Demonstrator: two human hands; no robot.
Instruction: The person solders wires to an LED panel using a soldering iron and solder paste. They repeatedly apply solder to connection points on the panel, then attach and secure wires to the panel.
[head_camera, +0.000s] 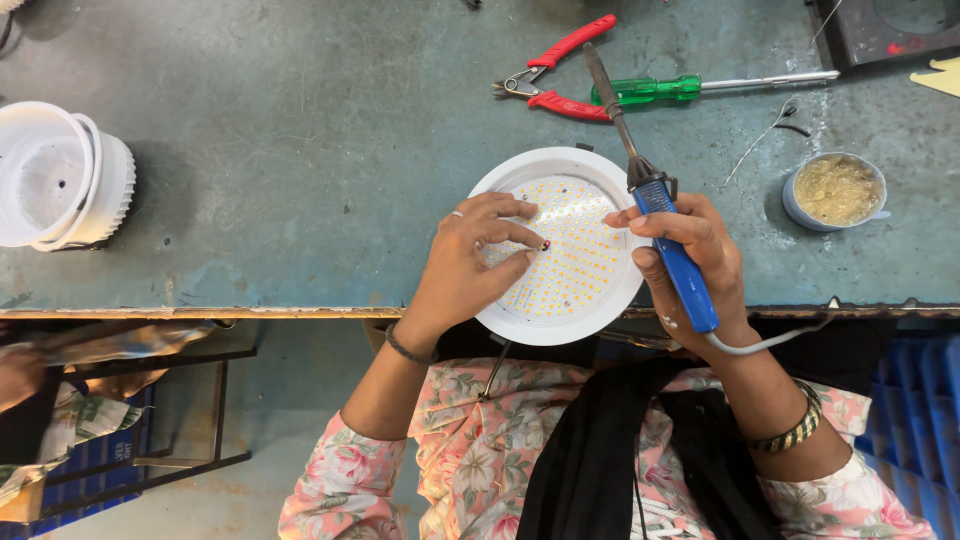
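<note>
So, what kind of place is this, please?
Probably a small lamp assembly workshop. The right hand holds a soldering iron, the left hand rests on a round LED panel, and pliers lie on the worn bench.

Both forearms reach fwd from the lower edge, elbows bent, wrists angled inward twd each other. Left hand (468, 262) palm down, fingers spread & curled, thumb & index tips pinched tight together; ring on one finger, thin dark band at wrist. Right hand (688, 258) closed in a fist-type grip, thumb on top, knuckles facing up; striped bangle on right forearm.
</note>
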